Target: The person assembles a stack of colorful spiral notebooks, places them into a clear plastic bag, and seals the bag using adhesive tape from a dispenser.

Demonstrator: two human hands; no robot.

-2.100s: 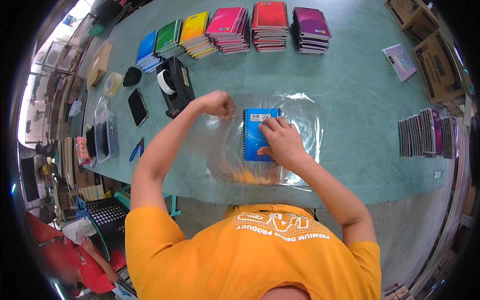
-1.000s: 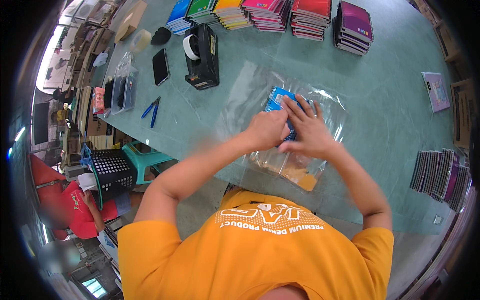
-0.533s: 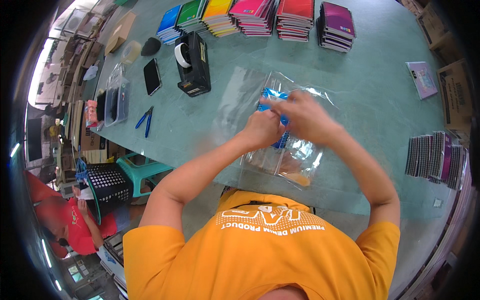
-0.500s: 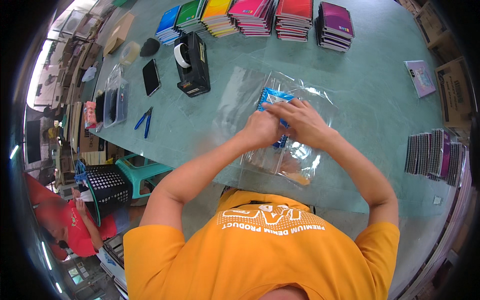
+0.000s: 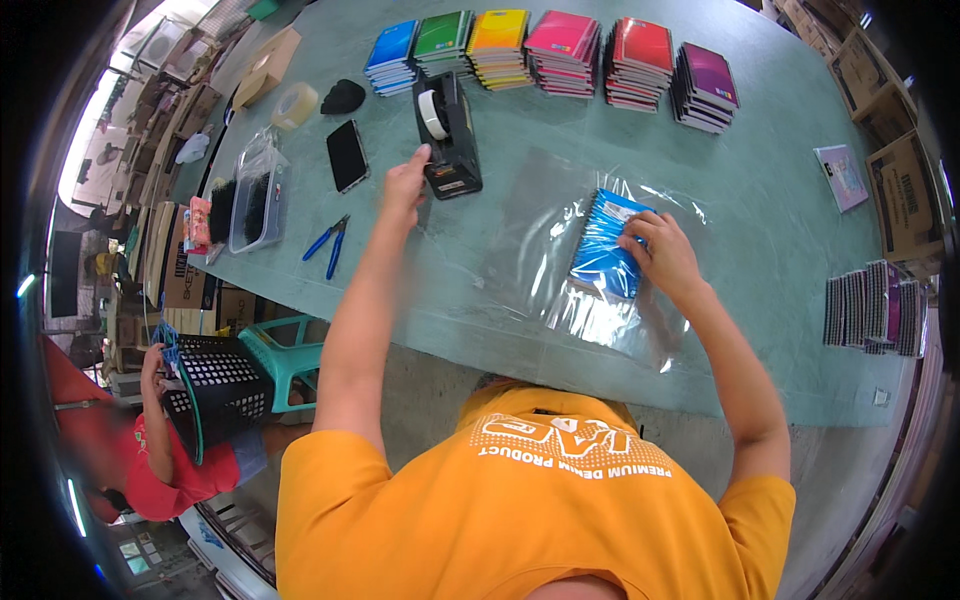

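Observation:
A blue spiral notebook (image 5: pixel 600 262) lies in a sheet of clear plastic (image 5: pixel 525 245) on the table, and the film over its cover is creased and shiny. My right hand (image 5: pixel 664 256) rests on the notebook's right side, its curled fingers pinching the plastic there. Further left, my left hand (image 5: pixel 404 188) reaches out to the near left side of a black tape dispenser (image 5: pixel 459 150). Its fingers are drawn together against the dispenser's edge; whatever lies between the fingertips is too small to make out. A white-cored roll of tape (image 5: pixel 433 114) sits in the dispenser.
Stacks of blue, green, yellow, pink, red and purple notebooks (image 5: pixel 564 45) line the far side. To the left lie a phone (image 5: pixel 348 156), blue-handled cutters (image 5: pixel 327 245), a tape roll (image 5: pixel 294 105) and a plastic box (image 5: pixel 258 208). More notebooks (image 5: pixel 873 309) stand right. A person in red sits left.
My left hand has left the notebook and moved out to the tape dispenser. My right hand has stayed at the notebook, where the plastic now lies over the cover. The whole view has shifted.

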